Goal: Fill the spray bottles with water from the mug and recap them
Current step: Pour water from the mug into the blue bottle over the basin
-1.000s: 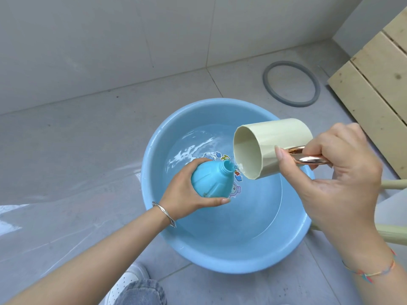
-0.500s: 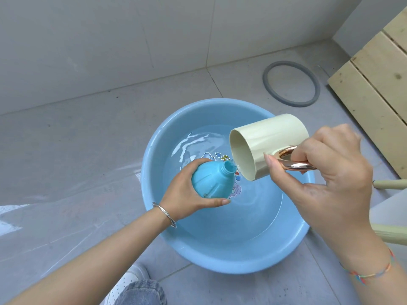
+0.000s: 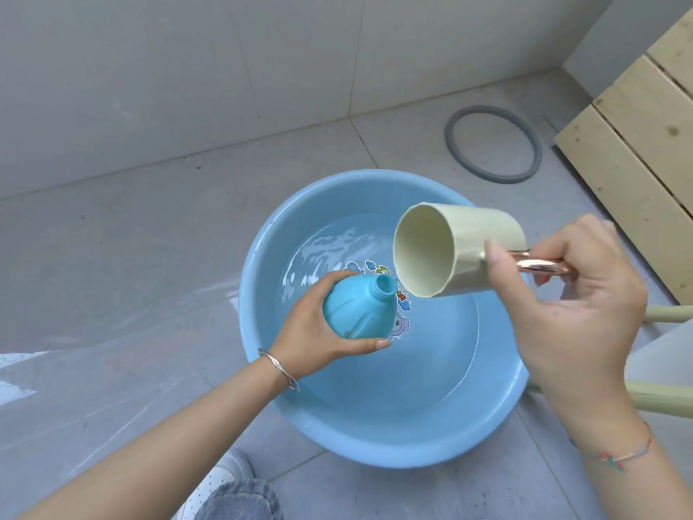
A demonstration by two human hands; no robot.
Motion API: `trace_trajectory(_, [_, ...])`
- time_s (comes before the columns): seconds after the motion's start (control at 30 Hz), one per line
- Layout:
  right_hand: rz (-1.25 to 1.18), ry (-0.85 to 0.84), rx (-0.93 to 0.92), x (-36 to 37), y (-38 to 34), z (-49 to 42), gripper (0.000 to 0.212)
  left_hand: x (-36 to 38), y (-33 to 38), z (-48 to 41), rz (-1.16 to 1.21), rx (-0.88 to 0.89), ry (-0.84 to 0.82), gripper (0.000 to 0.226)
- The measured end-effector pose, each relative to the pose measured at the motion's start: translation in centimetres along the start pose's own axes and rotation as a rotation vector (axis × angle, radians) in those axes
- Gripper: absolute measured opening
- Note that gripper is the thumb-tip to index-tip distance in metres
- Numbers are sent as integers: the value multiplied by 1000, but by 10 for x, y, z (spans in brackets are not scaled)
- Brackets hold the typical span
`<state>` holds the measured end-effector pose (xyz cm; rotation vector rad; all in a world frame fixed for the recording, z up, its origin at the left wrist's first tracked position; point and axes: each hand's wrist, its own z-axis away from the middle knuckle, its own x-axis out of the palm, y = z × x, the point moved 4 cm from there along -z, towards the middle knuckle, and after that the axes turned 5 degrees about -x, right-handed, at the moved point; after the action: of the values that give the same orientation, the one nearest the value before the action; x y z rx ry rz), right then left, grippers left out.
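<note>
I am wrapping the fingers (image 3: 332, 285) of my left hand (image 3: 311, 332) round the belly of the blue spray bottle (image 3: 356, 313) over the basin (image 3: 375, 444), its long axis tilting so the open neck is pointing up and rightward. My right hand (image 3: 573, 305) is gripping the mug (image 3: 461, 249) by its handle. The mug is lying almost sideways, mouth facing left, lower rim hanging just beside that neck, not touching.

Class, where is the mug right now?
Head view, right of centre: the mug lies tipped over the basin, held by the right hand, its mouth just right of the bottle.
</note>
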<state>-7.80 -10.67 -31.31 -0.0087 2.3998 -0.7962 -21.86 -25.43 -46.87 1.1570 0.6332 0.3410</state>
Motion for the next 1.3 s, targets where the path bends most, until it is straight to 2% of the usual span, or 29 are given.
trace_trajectory(0.13, [-223, 164, 406, -2, 30, 11, 41, -1, 4, 1, 35, -4, 8, 84])
trace_trajectory(0.23, [-529, 321, 745, 3, 54, 24, 41, -2, 11, 2, 59, 9, 14, 82])
trace_trajectory(0.33, [-712, 402, 915, 6, 61, 38, 33, -5, 25, 4, 82, 18, 14, 78])
trace_trajectory(0.5, [-790, 456, 951, -16, 32, 33, 53, -15, 67, 9, 127, 47, 37, 81])
trace_trajectory(0.73, [-868, 506, 824, -86, -22, -13, 40, -34, 165, 28, 117, 148, 23, 73])
trace_trajectory(0.93, [-767, 524, 744, -165, -51, -41, 40, -31, 257, 61, 89, 249, -28, 74])
trace_trajectory(1.3, [-579, 710, 838, -268, -14, -12, 33, 35, 347, 108, 162, 347, -133, 70])
